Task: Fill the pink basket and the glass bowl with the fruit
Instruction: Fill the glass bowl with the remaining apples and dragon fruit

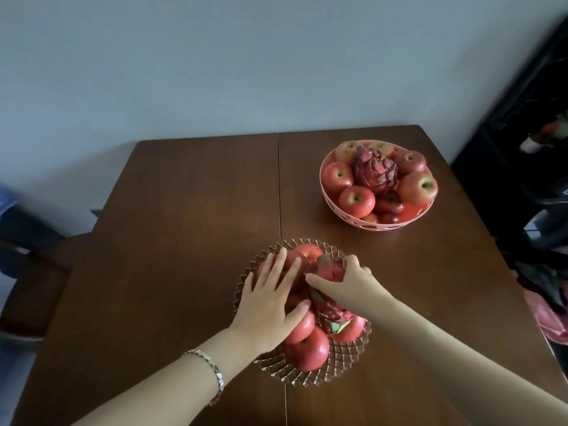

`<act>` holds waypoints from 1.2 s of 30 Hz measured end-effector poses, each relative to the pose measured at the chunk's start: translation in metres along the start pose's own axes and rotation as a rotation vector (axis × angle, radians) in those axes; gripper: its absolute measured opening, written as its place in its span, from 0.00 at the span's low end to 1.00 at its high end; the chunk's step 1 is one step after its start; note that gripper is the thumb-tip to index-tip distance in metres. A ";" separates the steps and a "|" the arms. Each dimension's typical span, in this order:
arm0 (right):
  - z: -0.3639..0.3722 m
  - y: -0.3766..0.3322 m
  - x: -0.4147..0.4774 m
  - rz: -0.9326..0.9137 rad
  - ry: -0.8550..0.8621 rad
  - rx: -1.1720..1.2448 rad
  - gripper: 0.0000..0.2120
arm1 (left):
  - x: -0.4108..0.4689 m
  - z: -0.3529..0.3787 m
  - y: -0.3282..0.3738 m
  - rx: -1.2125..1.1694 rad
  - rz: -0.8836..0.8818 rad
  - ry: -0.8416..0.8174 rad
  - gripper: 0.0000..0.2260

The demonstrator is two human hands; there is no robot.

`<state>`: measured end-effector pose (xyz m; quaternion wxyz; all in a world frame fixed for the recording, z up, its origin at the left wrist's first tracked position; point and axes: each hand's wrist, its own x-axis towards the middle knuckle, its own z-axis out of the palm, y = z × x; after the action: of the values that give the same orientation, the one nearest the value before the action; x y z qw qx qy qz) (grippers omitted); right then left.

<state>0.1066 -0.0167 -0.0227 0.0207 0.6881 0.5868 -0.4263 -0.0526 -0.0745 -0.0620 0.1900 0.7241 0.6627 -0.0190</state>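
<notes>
The glass bowl point(344, 361) with a faceted rim sits near the table's front and holds several red apples point(307, 348) and a pink dragon fruit point(330, 305) lying across them. My left hand point(270, 302) rests flat with spread fingers on the apples at the bowl's left side. My right hand point(347, 281) grips the far end of the dragon fruit. The pink basket point(384, 226) stands at the back right, heaped with apples point(356, 201) around an upright dragon fruit point(376, 170).
The brown wooden table point(184, 241) has a seam down its middle. A chair point(30, 287) stands at the left edge. Dark cluttered shelving point(528, 179) rises along the right side, close to the table's edge.
</notes>
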 end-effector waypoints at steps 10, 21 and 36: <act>-0.003 -0.008 0.012 0.104 0.010 -0.010 0.45 | 0.003 -0.002 0.002 -0.034 -0.003 -0.035 0.31; 0.014 0.000 0.021 0.231 -0.012 0.613 0.34 | 0.004 0.003 -0.011 -0.376 -0.010 -0.106 0.41; -0.002 0.019 0.027 0.155 -0.094 0.420 0.47 | 0.008 -0.001 -0.010 -0.362 -0.178 -0.096 0.46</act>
<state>0.1216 -0.0002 -0.0469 -0.0629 0.6998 0.4290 -0.5677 -0.0618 -0.0657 -0.0658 0.3461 0.6151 0.7067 0.0493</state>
